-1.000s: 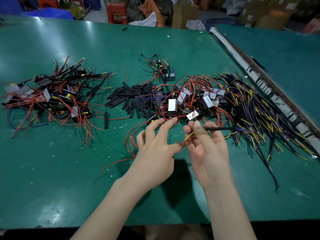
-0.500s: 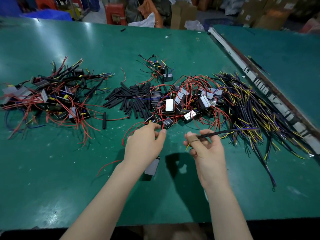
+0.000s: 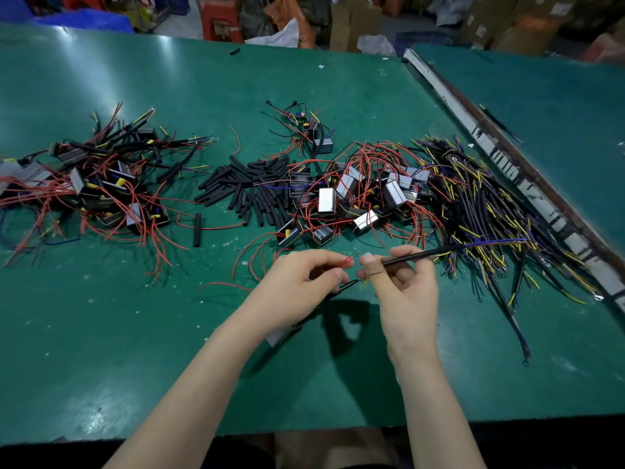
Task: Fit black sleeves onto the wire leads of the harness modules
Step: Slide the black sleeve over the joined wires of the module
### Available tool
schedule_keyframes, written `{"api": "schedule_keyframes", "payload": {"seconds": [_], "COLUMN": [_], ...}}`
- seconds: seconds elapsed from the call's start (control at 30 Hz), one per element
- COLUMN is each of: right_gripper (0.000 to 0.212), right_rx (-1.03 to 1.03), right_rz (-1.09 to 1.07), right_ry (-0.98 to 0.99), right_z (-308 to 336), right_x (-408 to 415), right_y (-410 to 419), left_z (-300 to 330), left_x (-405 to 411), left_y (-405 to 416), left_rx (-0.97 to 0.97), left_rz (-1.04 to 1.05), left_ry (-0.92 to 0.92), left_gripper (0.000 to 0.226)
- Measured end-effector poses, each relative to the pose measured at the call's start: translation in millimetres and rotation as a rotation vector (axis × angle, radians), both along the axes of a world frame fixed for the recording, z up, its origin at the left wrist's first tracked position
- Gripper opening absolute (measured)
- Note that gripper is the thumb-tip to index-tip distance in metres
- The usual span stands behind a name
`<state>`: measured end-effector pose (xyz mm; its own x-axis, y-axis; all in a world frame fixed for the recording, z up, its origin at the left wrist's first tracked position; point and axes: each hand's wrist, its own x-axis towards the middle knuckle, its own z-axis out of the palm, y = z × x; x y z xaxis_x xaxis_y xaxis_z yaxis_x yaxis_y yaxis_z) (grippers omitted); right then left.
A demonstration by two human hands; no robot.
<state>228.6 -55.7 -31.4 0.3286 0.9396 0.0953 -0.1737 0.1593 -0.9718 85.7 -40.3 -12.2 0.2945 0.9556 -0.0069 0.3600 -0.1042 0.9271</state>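
Black sleeve (image 3: 419, 256) pinched in right hand (image 3: 404, 292) mid-desk, left hand (image 3: 304, 286) pinching red lead (image 3: 346, 262) toward its end, not yet threaded; sleeved modules (image 3: 101, 184) piled near left edge, unsleeved pile (image 3: 355, 198) and loose sleeves (image 3: 250, 191) remain, roughly halfway.

My green table (image 3: 101, 350) shines with pale glare at its far left. A second green table (image 3: 558, 106) stands to my right, a worn metal strip (image 3: 500, 157) running along the seam between us. Past the far edge sit cardboard boxes (image 3: 348, 25), a red crate (image 3: 220, 18) and blue bins (image 3: 84, 23).
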Motion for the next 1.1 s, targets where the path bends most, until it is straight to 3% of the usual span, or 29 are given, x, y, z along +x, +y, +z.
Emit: {"api": "schedule_keyframes", "payload": {"seconds": [0.53,0.8,1.1], "right_gripper": [0.028,0.028,0.027], "right_rx": [0.022,0.054,0.033], "right_rz": [0.04,0.056,0.045], "right_ry": [0.019,0.035,0.039], "right_z": [3.5,5.4,6.2], "right_x": [-4.4,-5.4,-9.4], "right_y": [-5.5,-6.8,-9.9], "left_z": [2.3,0.1,-1.9], "left_x": [0.2,2.4,3.3], "left_y": [5.5,6.7,1.8], "left_rx": [0.033,0.01,0.094], "left_rz": [-0.002,0.044,0.08], "left_ry": [-0.1,-0.275,-0.234], "left_gripper": [0.018,0.013,0.011]}}
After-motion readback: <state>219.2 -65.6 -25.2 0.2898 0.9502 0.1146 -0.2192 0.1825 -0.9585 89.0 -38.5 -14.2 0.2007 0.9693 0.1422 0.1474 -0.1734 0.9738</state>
